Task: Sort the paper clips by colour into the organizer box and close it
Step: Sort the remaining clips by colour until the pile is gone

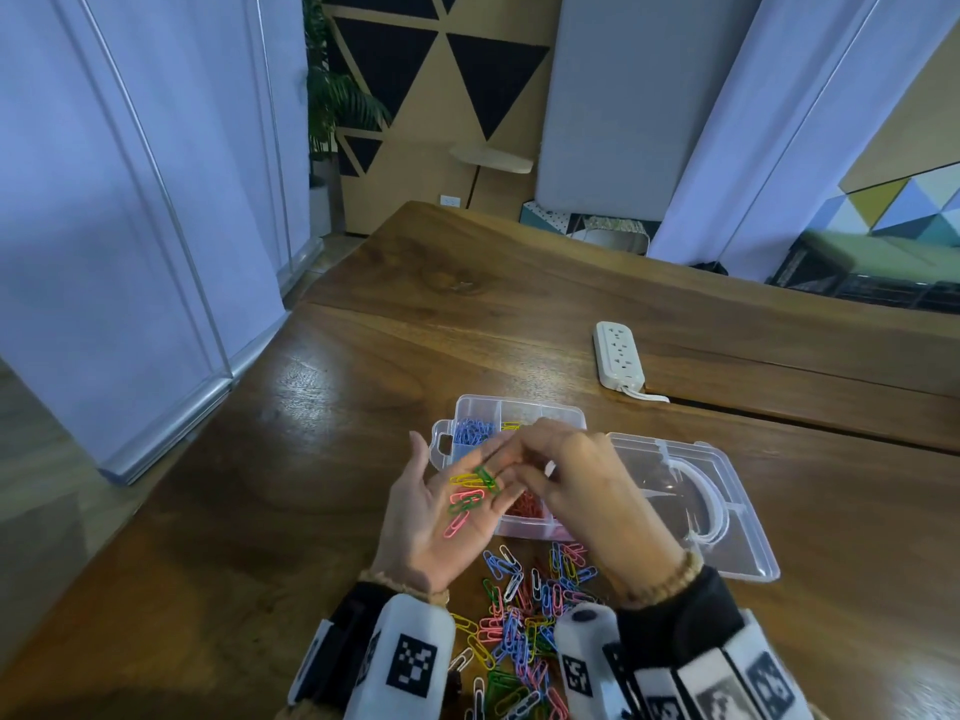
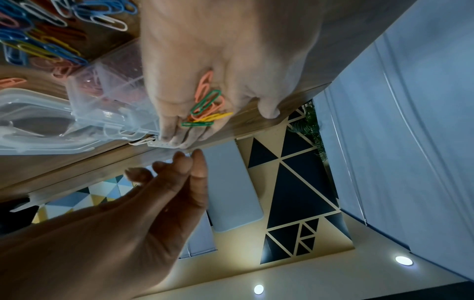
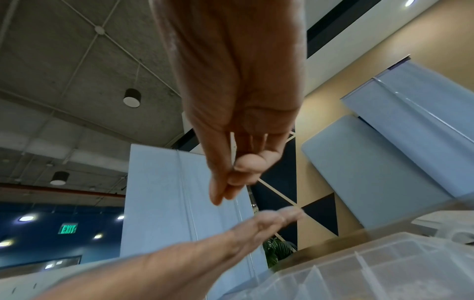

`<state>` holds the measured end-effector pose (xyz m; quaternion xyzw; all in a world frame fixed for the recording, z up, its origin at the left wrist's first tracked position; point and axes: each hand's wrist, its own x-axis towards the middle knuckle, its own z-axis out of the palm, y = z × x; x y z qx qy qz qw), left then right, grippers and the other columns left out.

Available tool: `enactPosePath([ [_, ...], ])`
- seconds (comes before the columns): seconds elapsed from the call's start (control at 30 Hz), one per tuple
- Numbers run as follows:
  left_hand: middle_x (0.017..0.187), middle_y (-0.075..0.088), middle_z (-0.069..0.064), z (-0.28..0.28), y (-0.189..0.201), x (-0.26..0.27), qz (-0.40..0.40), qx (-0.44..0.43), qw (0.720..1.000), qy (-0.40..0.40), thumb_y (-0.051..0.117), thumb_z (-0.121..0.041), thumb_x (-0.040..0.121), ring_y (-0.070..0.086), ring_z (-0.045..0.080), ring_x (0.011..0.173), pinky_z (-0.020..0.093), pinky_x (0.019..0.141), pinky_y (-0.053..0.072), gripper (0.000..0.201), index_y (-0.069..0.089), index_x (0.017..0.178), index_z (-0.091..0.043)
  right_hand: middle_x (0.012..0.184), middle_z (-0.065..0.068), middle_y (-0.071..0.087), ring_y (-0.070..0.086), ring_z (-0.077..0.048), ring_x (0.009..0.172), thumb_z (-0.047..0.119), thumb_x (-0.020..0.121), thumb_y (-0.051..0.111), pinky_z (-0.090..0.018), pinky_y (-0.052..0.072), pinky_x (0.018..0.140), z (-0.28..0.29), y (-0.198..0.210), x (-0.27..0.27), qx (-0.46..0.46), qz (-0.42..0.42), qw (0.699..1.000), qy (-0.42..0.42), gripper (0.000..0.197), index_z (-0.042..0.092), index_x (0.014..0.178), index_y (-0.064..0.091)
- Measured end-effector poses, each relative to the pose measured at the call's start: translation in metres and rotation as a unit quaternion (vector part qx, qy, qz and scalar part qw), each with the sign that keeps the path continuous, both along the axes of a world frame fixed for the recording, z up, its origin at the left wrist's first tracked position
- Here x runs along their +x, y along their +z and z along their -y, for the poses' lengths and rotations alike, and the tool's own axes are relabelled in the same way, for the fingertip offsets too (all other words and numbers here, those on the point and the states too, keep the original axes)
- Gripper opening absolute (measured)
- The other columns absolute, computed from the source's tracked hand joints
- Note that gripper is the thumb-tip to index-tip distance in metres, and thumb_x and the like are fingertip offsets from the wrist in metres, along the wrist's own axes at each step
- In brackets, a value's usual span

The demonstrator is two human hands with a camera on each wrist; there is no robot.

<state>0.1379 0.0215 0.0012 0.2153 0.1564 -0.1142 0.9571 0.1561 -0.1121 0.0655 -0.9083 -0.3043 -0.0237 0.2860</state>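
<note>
Over the organizer box (image 1: 519, 407), the left hand (image 1: 441, 511) lies palm-up and spread, carrying loose green, pink and yellow paper clips (image 1: 470, 493). The right hand (image 1: 576, 491) is beside it, fingertips pressed together at the green clip; whether they pinch it I cannot tell.

Wooden table (image 1: 363, 407), blue partition panels (image 1: 130, 226)
</note>
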Motion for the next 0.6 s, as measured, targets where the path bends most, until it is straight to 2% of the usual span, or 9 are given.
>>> enactPosePath([
  [0.07, 0.097, 0.067, 0.025, 0.003, 0.000, -0.001, 0.003, 0.018, 1.000, -0.003, 0.022, -0.064, 0.093, 0.067, 0.031, 0.089, 0.040, 0.094, 0.044, 0.092, 0.071, 0.093, 0.014, 0.085, 0.012, 0.053, 0.047, 0.001, 0.072, 0.005, 0.081, 0.064, -0.015, 0.040, 0.073, -0.005, -0.007, -0.001, 0.007, 0.012, 1.000, 0.027, 0.013, 0.013, 0.091, 0.069],
  [0.13, 0.078, 0.065, 0.020, 0.004, -0.001, 0.000, 0.006, 0.024, 1.000, -0.017, 0.021, -0.065, 0.093, 0.066, 0.025, 0.070, 0.035, 0.078, 0.048, 0.093, 0.072, 0.080, 0.011, 0.090, 0.008, 0.055, 0.049, -0.004, 0.077, 0.008, 0.082, 0.065, -0.024, 0.045, 0.076, -0.007, -0.012, -0.001, -0.008, 0.007, 0.999, 0.033, 0.014, 0.014, 0.094, 0.067],
  [0.2, 0.075, 0.061, 0.018, 0.005, -0.003, 0.001, 0.003, 0.017, 1.000, -0.023, 0.021, -0.067, 0.093, 0.060, 0.022, 0.066, 0.032, 0.070, 0.048, 0.093, 0.072, 0.080, 0.010, 0.093, 0.004, 0.055, 0.052, -0.011, 0.081, 0.009, 0.082, 0.064, -0.033, 0.048, 0.075, -0.007, -0.015, -0.001, -0.016, 0.006, 0.999, 0.031, 0.015, 0.016, 0.095, 0.065],
  [0.33, 0.086, 0.061, 0.020, 0.006, -0.009, 0.004, 0.000, 0.015, 0.999, -0.033, 0.024, -0.067, 0.091, 0.058, 0.024, 0.081, 0.034, 0.085, 0.045, 0.089, 0.068, 0.098, 0.010, 0.095, 0.003, 0.056, 0.054, -0.012, 0.083, 0.010, 0.085, 0.061, -0.033, 0.049, 0.070, -0.007, -0.015, -0.004, -0.010, 0.023, 0.999, 0.035, 0.012, 0.018, 0.092, 0.066],
  [0.4, 0.110, 0.059, 0.026, 0.007, -0.011, 0.003, -0.005, 0.026, 0.999, -0.043, 0.024, -0.068, 0.090, 0.056, 0.030, 0.106, 0.038, 0.099, 0.038, 0.087, 0.057, 0.119, 0.008, 0.096, 0.003, 0.056, 0.055, -0.014, 0.084, 0.011, 0.087, 0.058, -0.029, 0.044, 0.067, -0.009, -0.014, -0.005, -0.030, 0.031, 0.998, 0.043, 0.016, 0.020, 0.096, 0.068],
  [0.47, 0.136, 0.046, 0.027, 0.008, -0.011, 0.003, -0.006, 0.031, 0.999, -0.043, 0.025, -0.067, 0.090, 0.046, 0.033, 0.125, 0.040, 0.105, 0.033, 0.086, 0.044, 0.137, 0.002, 0.100, 0.003, 0.055, 0.055, -0.015, 0.089, 0.012, 0.090, 0.055, -0.024, 0.035, 0.068, -0.010, -0.013, -0.005, -0.062, 0.029, 0.997, 0.042, 0.020, 0.023, 0.101, 0.068],
  [0.5, 0.138, 0.044, 0.026, 0.008, -0.011, 0.003, -0.004, 0.030, 0.999, -0.037, 0.026, -0.066, 0.091, 0.047, 0.033, 0.123, 0.040, 0.102, 0.036, 0.084, 0.042, 0.139, 0.001, 0.101, 0.003, 0.054, 0.054, -0.016, 0.090, 0.012, 0.090, 0.054, -0.023, 0.033, 0.069, -0.010, -0.012, -0.005, -0.073, 0.027, 0.996, 0.042, 0.022, 0.023, 0.103, 0.067],
  [0.57, 0.130, 0.050, 0.025, 0.009, -0.014, 0.003, 0.011, 0.022, 0.999, -0.029, 0.028, -0.065, 0.091, 0.054, 0.032, 0.111, 0.040, 0.094, 0.041, 0.082, 0.047, 0.134, 0.002, 0.100, 0.004, 0.050, 0.052, -0.016, 0.088, 0.012, 0.090, 0.052, -0.027, 0.037, 0.068, -0.010, -0.009, -0.004, -0.089, 0.029, 0.994, 0.050, 0.024, 0.025, 0.105, 0.065],
  [0.6, 0.129, 0.051, 0.025, 0.009, -0.014, 0.002, 0.019, 0.018, 0.999, -0.028, 0.029, -0.065, 0.091, 0.054, 0.032, 0.110, 0.041, 0.093, 0.042, 0.081, 0.049, 0.131, 0.003, 0.100, 0.005, 0.048, 0.050, -0.015, 0.084, 0.011, 0.090, 0.051, -0.029, 0.039, 0.066, -0.010, -0.008, -0.005, -0.100, 0.032, 0.993, 0.058, 0.025, 0.026, 0.106, 0.063],
])
